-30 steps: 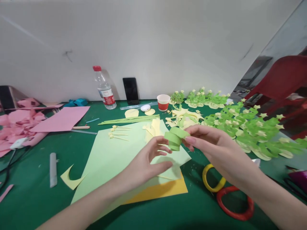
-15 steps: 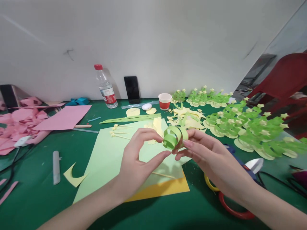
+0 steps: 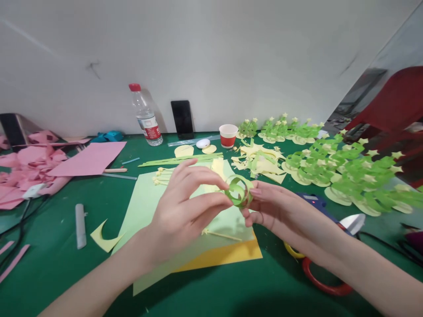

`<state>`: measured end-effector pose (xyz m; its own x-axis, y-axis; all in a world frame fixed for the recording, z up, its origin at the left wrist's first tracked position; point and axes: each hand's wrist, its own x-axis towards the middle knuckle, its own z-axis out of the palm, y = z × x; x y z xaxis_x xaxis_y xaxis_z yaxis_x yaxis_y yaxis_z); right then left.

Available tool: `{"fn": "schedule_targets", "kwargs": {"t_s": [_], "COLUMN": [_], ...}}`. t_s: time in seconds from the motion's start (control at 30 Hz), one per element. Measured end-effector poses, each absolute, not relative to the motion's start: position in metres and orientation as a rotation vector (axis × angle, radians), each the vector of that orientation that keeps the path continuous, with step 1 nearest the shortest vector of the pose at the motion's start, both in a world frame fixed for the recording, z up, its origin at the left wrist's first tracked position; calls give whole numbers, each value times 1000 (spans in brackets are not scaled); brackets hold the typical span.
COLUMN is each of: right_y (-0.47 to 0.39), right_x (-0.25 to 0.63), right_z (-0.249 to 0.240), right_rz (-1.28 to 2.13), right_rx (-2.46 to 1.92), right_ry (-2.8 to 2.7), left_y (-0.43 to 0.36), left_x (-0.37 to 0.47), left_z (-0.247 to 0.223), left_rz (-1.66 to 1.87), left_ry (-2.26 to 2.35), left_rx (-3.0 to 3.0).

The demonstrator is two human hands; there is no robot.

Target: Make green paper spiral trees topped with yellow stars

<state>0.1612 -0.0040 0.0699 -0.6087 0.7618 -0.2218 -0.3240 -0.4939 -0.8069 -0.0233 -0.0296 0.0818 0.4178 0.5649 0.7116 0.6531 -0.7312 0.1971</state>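
Note:
A curled green paper strip (image 3: 245, 187), coiled into a loose spiral, is held up above the light green sheet (image 3: 148, 211). Its right side is gripped between the thumb and fingers of my right hand (image 3: 274, 204). My left hand (image 3: 185, 202) pinches the left edge of the coil with thumb and index finger, the other fingers raised. Below the coil, a thin stick with a small pale yellow star tip (image 3: 224, 235) lies on the sheet. More star-tipped sticks (image 3: 161, 176) rest behind my left hand, partly covered by it.
Scissors with a red and yellow handle (image 3: 327, 288) and a blue glue gun (image 3: 312, 201) lie by my right forearm. Finished-looking green spirals with stars (image 3: 357, 176) crowd the right. Behind stand a paper cup (image 3: 228, 137), phone (image 3: 182, 119) and bottle (image 3: 150, 125); pink paper (image 3: 89, 159) lies left.
My left thumb and index finger have closed from a wide gap onto the coil's left edge. The coil has turned, showing its round opening more. The light green sheet's near edge has shifted.

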Motion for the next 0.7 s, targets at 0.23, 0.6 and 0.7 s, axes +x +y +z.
{"fn": "schedule_targets", "kwargs": {"t_s": [0.23, 0.6, 0.7], "right_y": [3, -6, -9], "right_x": [160, 164, 163], "right_z": [66, 73, 76], "right_rz": [2204, 1180, 1123], "right_rx": [-851, -878, -812], "right_ry": [-1029, -1870, -2004], "left_y": [-35, -31, -29], "left_x": [-27, -28, -26], "left_z": [95, 92, 89], "left_rz": [-1339, -1305, -1315], "left_ry": [-1413, -1848, -1923], "left_rx": [-2758, -2995, -3039]}}
